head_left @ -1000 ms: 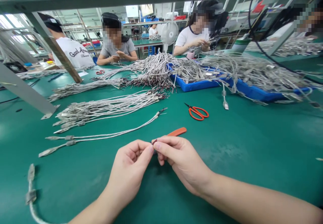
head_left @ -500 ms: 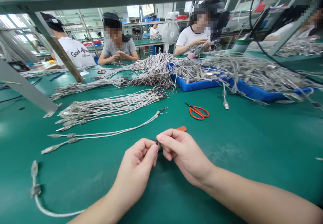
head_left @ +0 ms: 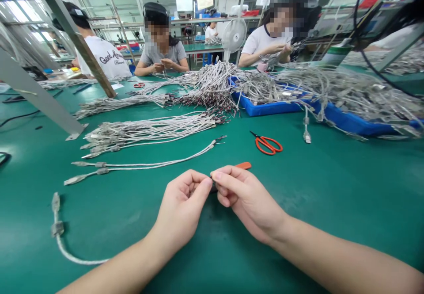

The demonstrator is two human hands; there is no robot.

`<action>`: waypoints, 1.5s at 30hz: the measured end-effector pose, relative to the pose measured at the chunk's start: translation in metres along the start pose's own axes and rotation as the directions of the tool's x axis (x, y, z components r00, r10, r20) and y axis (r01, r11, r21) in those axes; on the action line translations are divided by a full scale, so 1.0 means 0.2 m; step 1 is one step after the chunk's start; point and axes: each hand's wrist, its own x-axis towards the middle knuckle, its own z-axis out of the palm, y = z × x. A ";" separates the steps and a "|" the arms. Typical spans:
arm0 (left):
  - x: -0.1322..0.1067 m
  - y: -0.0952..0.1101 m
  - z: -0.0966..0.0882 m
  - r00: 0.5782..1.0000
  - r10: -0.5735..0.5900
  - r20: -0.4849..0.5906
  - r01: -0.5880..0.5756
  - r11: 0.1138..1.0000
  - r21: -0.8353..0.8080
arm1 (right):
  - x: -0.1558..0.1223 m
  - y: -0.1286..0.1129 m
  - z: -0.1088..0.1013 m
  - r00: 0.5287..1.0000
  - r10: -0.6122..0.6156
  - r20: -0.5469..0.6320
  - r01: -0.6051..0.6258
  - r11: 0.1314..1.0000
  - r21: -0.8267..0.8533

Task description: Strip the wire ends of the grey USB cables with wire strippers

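Note:
Close together over the green bench, both hands meet fingertip to fingertip. My left hand (head_left: 185,201) is closed in a pinch on the wire end of a grey USB cable (head_left: 76,259), whose plug end lies at the left and whose length passes out of sight by my left forearm. My right hand (head_left: 243,196) pinches the thin wires at the same end; only a tiny dark bit shows between the fingertips. Just behind my right hand lies a tool with an orange handle (head_left: 244,166), its dark part mostly hidden by my fingers. Red-handled scissors (head_left: 269,145) lie beyond it.
Two cables (head_left: 142,166) lie side by side at left, before a bundle of cables (head_left: 149,130). A heap of cables (head_left: 215,86) and blue trays (head_left: 265,108) stand behind. A metal bracket (head_left: 49,95) rises at left. Several co-workers sit across the bench.
The whole view has shifted slightly, with bench items now a little higher and further right. Both hands keep their pinch, and the gap between the fingertips has narrowed, showing less wire.

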 end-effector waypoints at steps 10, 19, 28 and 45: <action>0.02 -0.01 -0.04 0.998 -0.060 -0.022 0.058 0.995 -0.079 | 0.00 0.00 0.00 0.993 0.014 0.117 -0.035 0.983 0.179; 0.00 0.03 -0.02 0.998 -0.061 -0.002 0.060 0.993 -0.102 | 0.00 0.00 0.00 0.993 0.041 0.111 -0.057 0.987 0.151; -0.03 -0.03 -0.01 0.993 0.014 0.119 -0.008 0.999 -0.045 | -0.01 -0.01 0.00 0.995 -0.095 -0.016 0.091 0.982 -0.165; 0.00 0.02 -0.05 0.992 -0.118 0.044 0.123 0.983 -0.136 | -0.03 0.07 0.01 0.962 0.065 0.264 0.009 0.963 -0.270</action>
